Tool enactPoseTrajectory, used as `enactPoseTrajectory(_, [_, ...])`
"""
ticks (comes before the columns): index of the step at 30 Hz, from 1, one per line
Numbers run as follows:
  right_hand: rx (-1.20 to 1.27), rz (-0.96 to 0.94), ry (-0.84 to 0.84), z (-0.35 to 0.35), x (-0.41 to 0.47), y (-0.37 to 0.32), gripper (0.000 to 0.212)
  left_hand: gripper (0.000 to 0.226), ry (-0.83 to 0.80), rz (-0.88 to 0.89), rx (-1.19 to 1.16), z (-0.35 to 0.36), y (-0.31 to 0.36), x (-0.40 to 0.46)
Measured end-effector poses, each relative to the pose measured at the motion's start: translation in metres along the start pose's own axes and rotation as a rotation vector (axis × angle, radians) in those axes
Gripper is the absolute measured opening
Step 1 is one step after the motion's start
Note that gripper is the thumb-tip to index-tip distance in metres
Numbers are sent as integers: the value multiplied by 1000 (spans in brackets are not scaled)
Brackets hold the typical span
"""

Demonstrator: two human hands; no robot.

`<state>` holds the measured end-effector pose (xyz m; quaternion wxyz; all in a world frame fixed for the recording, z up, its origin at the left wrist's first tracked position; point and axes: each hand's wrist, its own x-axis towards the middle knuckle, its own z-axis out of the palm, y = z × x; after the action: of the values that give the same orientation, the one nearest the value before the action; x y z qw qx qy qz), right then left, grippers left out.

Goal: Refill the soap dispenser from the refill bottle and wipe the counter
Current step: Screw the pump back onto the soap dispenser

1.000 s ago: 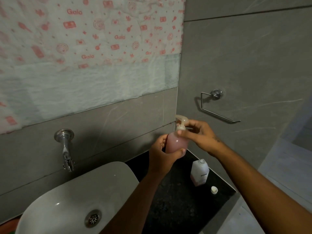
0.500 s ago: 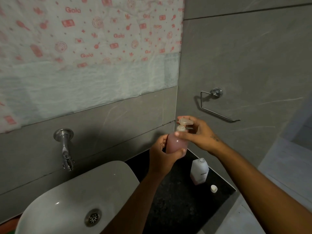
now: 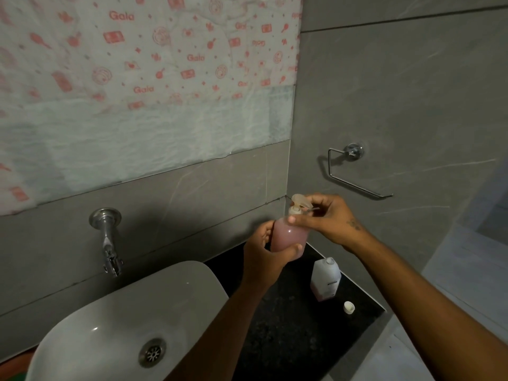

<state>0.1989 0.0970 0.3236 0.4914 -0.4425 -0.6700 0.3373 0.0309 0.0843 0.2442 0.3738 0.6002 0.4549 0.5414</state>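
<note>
Head view: left hand (image 3: pixel 264 257) wraps the pink soap dispenser (image 3: pixel 288 235) from below, held above the table (image 3: pixel 288 325); right hand (image 3: pixel 327 218) pinches its pump top (image 3: pixel 299 203).

Readable text: one brand word only.
"Gala" repeats in red across the printed sheet (image 3: pixel 148 50) on the wall ahead of me; the refill bottle (image 3: pixel 325 279) label is too small to read.

You see: 1 soap dispenser (image 3: pixel 289 235) | 1 refill bottle (image 3: pixel 325 279) | 1 cap (image 3: pixel 348 307) | 1 basin (image 3: pixel 115 323) | 1 tap (image 3: pixel 108 240) | 1 towel ring (image 3: pixel 354 171) | 2 hands: left hand (image 3: pixel 265 259), right hand (image 3: pixel 327 218)
</note>
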Motion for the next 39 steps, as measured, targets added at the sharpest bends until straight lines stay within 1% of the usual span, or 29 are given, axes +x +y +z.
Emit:
enactPoseTrajectory(2, [-20, -17, 16, 0, 0, -2, 43, 60, -1, 0, -4, 0, 0, 0])
enactPoseTrajectory(5, [-43, -23, 5, -1, 2, -5, 41, 57, -4, -4, -7, 1, 1, -1])
enactPoseTrajectory(8, [-99, -12, -71, -4, 4, -7, 22, 54, -1, -10, 2, 2, -2, -2])
enactPoseTrajectory(9, [-114, -13, -95, -5, 3, -8, 21, 54, 1, -8, 4, 2, -3, -3])
enactPoseTrajectory(13, [-33, 35, -157, -7, 4, -8, 28, 56, -1, -5, 0, 1, -5, -4])
enactPoseTrajectory(17, [105, 101, -161, -6, 5, -7, 37, 57, 3, -27, -26, 1, -6, -3])
enactPoseTrajectory(21, [146, 142, -182, -6, 6, -10, 45, 57, 13, -22, -12, 1, -7, -1])
enactPoseTrajectory(26, [185, 132, -211, -6, 7, -15, 49, 56, 30, -22, -14, 0, -7, 0])
enactPoseTrajectory(27, [175, 131, -200, -5, 7, -15, 51, 56, 32, -24, -17, 0, -7, 1])
enactPoseTrajectory(30, [64, 102, -94, 0, 6, -11, 55, 56, 37, -16, -20, 0, -6, 1])
enactPoseTrajectory(32, [35, 92, -74, 1, 4, -8, 54, 55, 29, 6, -5, 0, -5, 0])
enactPoseTrajectory(36, [84, 92, -173, -3, 3, -2, 43, 55, 32, 12, -4, -1, -5, -2])
enactPoseTrajectory(37, [53, 91, -161, -2, 3, -1, 39, 55, 28, 7, -4, -1, -6, -2])
enactPoseTrajectory(39, [-55, 62, -88, -1, 4, 2, 32, 54, 25, 1, -2, 1, -7, -3])
